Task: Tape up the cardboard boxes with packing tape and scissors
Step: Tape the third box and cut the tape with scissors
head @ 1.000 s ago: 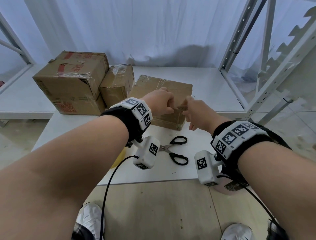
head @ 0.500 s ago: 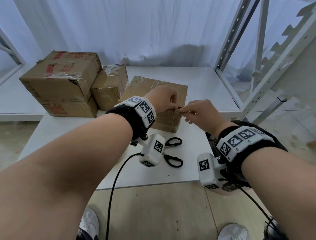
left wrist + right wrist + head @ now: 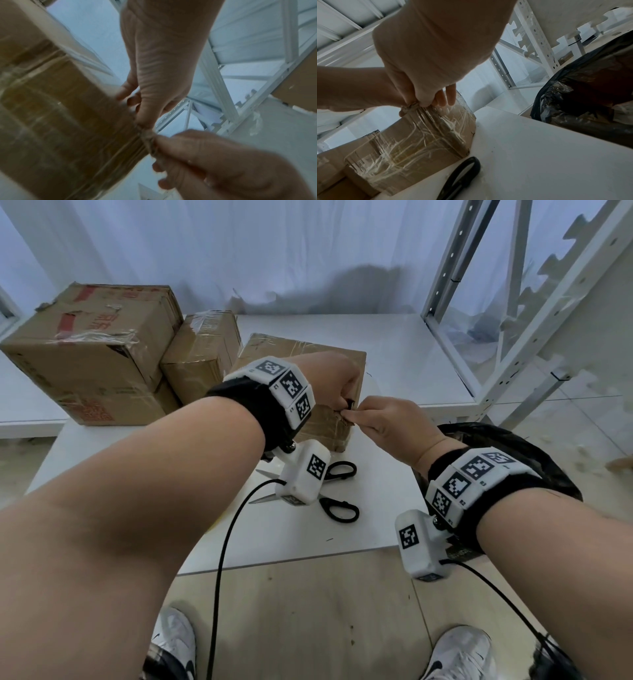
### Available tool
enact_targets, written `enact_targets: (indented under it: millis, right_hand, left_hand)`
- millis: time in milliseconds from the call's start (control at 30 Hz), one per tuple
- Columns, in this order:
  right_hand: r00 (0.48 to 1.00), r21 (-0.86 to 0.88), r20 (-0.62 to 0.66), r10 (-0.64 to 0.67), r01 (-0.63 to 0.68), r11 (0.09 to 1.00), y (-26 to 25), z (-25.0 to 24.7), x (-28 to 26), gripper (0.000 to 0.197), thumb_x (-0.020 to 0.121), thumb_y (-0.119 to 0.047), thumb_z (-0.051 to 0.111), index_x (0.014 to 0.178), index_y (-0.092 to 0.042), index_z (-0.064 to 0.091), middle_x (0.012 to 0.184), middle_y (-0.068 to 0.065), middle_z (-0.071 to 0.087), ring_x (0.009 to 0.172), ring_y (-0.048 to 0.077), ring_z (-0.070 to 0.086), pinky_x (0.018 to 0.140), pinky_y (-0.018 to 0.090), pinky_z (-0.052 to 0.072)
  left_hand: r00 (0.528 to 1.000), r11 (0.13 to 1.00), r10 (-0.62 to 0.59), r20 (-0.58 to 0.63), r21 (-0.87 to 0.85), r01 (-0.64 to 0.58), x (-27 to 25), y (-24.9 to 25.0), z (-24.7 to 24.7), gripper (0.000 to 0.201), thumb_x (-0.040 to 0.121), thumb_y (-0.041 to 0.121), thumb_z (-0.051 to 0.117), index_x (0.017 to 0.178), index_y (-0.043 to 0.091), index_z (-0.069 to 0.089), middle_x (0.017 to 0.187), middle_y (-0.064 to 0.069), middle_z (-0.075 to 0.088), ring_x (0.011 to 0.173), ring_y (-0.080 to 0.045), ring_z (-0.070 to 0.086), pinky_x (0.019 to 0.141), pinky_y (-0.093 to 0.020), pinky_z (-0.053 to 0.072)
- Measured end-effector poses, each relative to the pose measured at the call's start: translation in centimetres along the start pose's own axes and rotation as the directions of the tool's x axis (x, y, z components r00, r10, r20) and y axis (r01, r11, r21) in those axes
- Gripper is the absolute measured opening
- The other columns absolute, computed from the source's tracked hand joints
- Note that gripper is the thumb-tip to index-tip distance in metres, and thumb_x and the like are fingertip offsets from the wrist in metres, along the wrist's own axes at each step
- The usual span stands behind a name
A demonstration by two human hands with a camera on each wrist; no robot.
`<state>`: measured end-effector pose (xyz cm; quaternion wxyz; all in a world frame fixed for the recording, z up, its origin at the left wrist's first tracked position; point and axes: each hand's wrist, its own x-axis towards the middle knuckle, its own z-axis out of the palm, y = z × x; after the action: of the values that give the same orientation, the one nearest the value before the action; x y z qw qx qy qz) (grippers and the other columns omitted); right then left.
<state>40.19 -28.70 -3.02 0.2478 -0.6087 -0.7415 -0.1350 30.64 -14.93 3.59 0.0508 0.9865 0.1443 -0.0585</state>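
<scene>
Brown cardboard, wrapped in wrinkled clear tape, makes up the small box [image 3: 301, 392] that sits on the white table [image 3: 394, 378], its long axis running away from the person and slightly to the left, with one short end facing them. Its near face is glossy with streaked, creased film and the corners look scuffed. At the top near-right corner, a twisted, bunched strip of tape [image 3: 411, 107] stands up from the edge. The left hand [image 3: 329, 378] pinches this strip with curled fingers from above, and the right hand [image 3: 387, 422] pinches the same strip from the right, fingertips meeting the left's. Black-handled scissors [image 3: 339, 491] lie open on the table just in front of the box, blades pointing left. Two larger taped boxes [image 3: 102, 350] stand to the left, touching each other. A black bin bag [image 3: 590, 88] sits off the table's right edge.
</scene>
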Motion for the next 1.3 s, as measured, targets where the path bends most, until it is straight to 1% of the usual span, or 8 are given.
enact_targets:
  millis: [200, 333, 600, 733, 800, 933, 1133, 1300]
  right_hand:
    - [1.000, 0.032, -0.018, -0.014, 0.014, 0.999, -0.1, 0.1, 0.0, 0.033, 0.085, -0.016, 0.046, 0.092, -0.011, 0.078, 0.072, 0.002, 0.068, 0.051, 0.021, 0.060, 0.048, 0.020, 0.042]
    - [0.999, 0.034, -0.024, -0.026, 0.027, 0.999, -0.1, 0.2, 0.1, 0.033, 0.085, -0.016, 0.046, 0.092, -0.011, 0.078, 0.072, 0.002, 0.068, 0.051, 0.022, 0.061, 0.046, 0.023, 0.046]
    - [0.999, 0.045, -0.036, 0.019, -0.017, 0.999, -0.1, 0.3, 0.1, 0.023, 0.084, -0.014, 0.055, 0.091, -0.010, 0.077, 0.074, 0.003, 0.069, 0.053, 0.024, 0.062, 0.047, 0.027, 0.050]
    - [0.975, 0.157, -0.020, 0.220, -0.214, 0.964, -0.3, 0.3, 0.5, 0.015, 0.082, -0.016, 0.069, 0.092, -0.007, 0.076, 0.076, 0.005, 0.068, 0.062, 0.023, 0.061, 0.059, 0.035, 0.055]
    - [0.907, 0.311, 0.021, 0.420, -0.406, 0.859, -0.7, 0.2, 1.1, 0.013, 0.085, -0.016, 0.071, 0.090, -0.004, 0.073, 0.075, 0.003, 0.063, 0.067, 0.022, 0.060, 0.063, 0.039, 0.056]
    - [0.706, 0.595, 0.209, 0.676, -0.641, 0.486, -1.3, 0.2, 2.0, 0.010, 0.088, -0.015, 0.069, 0.093, -0.009, 0.063, 0.074, 0.004, 0.057, 0.062, 0.014, 0.057, 0.053, 0.031, 0.057]
    - [0.539, 0.688, 0.344, 0.769, -0.702, 0.185, -1.7, 0.1, 2.9, 0.019, 0.089, -0.014, 0.068, 0.099, -0.006, 0.054, 0.070, 0.007, 0.053, 0.048, 0.010, 0.053, 0.047, 0.026, 0.054]
    - [0.463, 0.684, 0.427, 0.776, -0.728, 0.058, -1.7, -0.2, 3.5, 0.013, 0.090, -0.013, 0.066, 0.092, -0.009, 0.053, 0.071, 0.007, 0.055, 0.051, 0.013, 0.054, 0.047, 0.025, 0.054]
  left_hand:
    - [1.000, 0.988, -0.018, -0.014, 0.156, 0.020, 0.4, 1.2, 0.3, 0.032, 0.086, 0.017, 0.057, 0.057, 0.012, 0.045, 0.062, 0.001, 0.047, 0.062, -0.019, 0.048, 0.059, -0.029, 0.037]
    - [1.000, 0.981, 0.019, -0.020, 0.193, -0.014, 0.2, 1.2, 0.2, 0.036, 0.087, 0.020, 0.058, 0.054, 0.013, 0.044, 0.059, 0.002, 0.045, 0.057, -0.016, 0.044, 0.056, -0.027, 0.034]
    - [0.996, 0.989, 0.083, -0.018, 0.127, -0.080, 0.1, 0.3, 0.8, 0.015, 0.091, 0.018, 0.053, 0.089, 0.006, 0.060, 0.092, -0.007, 0.061, 0.078, -0.022, 0.059, 0.068, -0.030, 0.045]
    - [0.993, 0.994, 0.062, -0.097, -0.084, -0.070, -0.7, -1.2, 0.6, 0.019, 0.095, 0.026, 0.055, 0.100, 0.009, 0.062, 0.096, 0.000, 0.059, 0.089, -0.017, 0.056, 0.080, -0.026, 0.043]
    - [0.990, 0.975, 0.003, -0.141, -0.220, -0.034, -1.6, -2.4, 0.8, 0.021, 0.096, 0.025, 0.054, 0.104, 0.009, 0.064, 0.098, 0.001, 0.060, 0.089, -0.013, 0.053, 0.078, -0.019, 0.039]
    - [0.987, 0.881, -0.109, -0.116, -0.472, 0.042, -3.1, -3.4, 1.6, 0.018, 0.095, 0.023, 0.056, 0.101, 0.009, 0.065, 0.091, 0.003, 0.061, 0.082, -0.009, 0.053, 0.066, -0.011, 0.038]
    - [0.974, 0.850, -0.189, -0.127, -0.518, 0.097, -2.7, -2.4, 3.1, 0.016, 0.090, 0.032, 0.062, 0.078, 0.024, 0.056, 0.080, 0.009, 0.053, 0.075, -0.009, 0.050, 0.072, -0.024, 0.040]
    - [0.958, 0.850, -0.256, -0.130, -0.502, 0.159, -2.5, -1.9, 3.3, 0.019, 0.088, 0.037, 0.063, 0.074, 0.030, 0.054, 0.087, 0.008, 0.055, 0.086, -0.016, 0.054, 0.088, -0.039, 0.049]
